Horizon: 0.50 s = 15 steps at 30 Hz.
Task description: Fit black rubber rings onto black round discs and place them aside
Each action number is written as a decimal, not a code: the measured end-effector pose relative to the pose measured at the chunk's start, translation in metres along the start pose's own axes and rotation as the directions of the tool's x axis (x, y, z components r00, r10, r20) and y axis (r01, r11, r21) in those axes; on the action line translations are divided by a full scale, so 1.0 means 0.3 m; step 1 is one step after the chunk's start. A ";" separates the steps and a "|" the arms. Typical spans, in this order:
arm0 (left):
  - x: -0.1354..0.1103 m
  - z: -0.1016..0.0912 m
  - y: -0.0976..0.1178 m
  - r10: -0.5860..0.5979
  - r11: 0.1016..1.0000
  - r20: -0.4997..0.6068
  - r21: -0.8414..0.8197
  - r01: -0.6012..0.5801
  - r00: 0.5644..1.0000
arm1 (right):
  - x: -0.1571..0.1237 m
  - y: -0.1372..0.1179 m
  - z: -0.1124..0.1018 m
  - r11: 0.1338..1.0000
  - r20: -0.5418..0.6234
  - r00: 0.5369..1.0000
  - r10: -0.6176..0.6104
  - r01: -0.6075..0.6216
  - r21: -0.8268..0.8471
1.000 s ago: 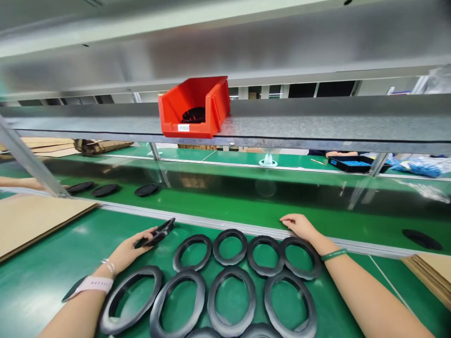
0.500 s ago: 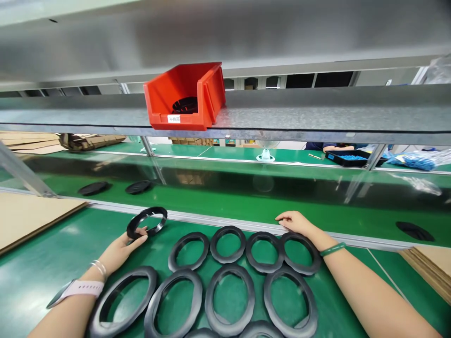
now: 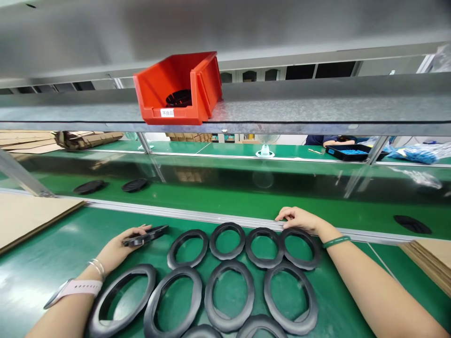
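Observation:
My left hand [image 3: 121, 244] is closed on a black ring [image 3: 146, 236], which is tilted so that it shows nearly edge-on above the green table. Ahead and to the right, my right hand [image 3: 299, 219] rests at the metal rail [image 3: 211, 216] along the conveyor belt, its fingers loosely bent and apart with nothing visible in them. Between my arms, several black rings lie flat in rows; one back-row ring [image 3: 212, 241] is near the middle, and a larger front ring [image 3: 210, 300] is closer to me. The rightmost back ring [image 3: 315, 253] lies just below my right wrist.
Beyond the rail, a green conveyor belt [image 3: 218, 199] carries dark flat parts, including an oval one [image 3: 134, 185]. An orange bin [image 3: 207, 89] with black parts stands on the metal shelf [image 3: 299, 101]. Cardboard [image 3: 31, 216] lies left, more cardboard [image 3: 428, 267] right. A person's arm [image 3: 338, 141] shows far back.
The ring in my left hand has turned from showing its open face to nearly edge-on, and sits slightly lower. My right hand has stayed by the rail. The view has shifted slightly.

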State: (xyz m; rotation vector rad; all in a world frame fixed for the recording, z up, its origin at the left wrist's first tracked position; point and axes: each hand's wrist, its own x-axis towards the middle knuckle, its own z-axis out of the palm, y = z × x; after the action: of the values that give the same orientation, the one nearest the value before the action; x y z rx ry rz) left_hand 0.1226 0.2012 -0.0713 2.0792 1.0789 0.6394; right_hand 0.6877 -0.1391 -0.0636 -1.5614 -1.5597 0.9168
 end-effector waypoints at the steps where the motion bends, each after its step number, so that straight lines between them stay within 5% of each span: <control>1: -0.001 -0.001 0.000 -0.017 1.000 -0.012 0.010 0.017 1.000 | -0.003 -0.001 -0.010 1.000 0.027 1.000 -0.004 0.004 -0.008; 8: -0.008 -0.007 -0.001 -0.134 0.989 -0.076 0.057 0.138 0.988 | -0.031 -0.022 -0.049 0.997 0.185 0.980 0.075 -0.078 0.011; 15: -0.012 -0.002 0.013 -0.092 0.996 -0.074 -0.019 0.091 0.993 | -0.050 -0.025 -0.042 0.929 0.424 0.856 0.297 -0.362 0.079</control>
State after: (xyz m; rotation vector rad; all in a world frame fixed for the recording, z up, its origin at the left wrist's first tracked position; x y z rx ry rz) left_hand 0.1222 0.1968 -0.0684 1.9939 1.1999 0.6828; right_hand 0.6952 -0.1543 -0.0513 -1.6243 -1.4609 1.6066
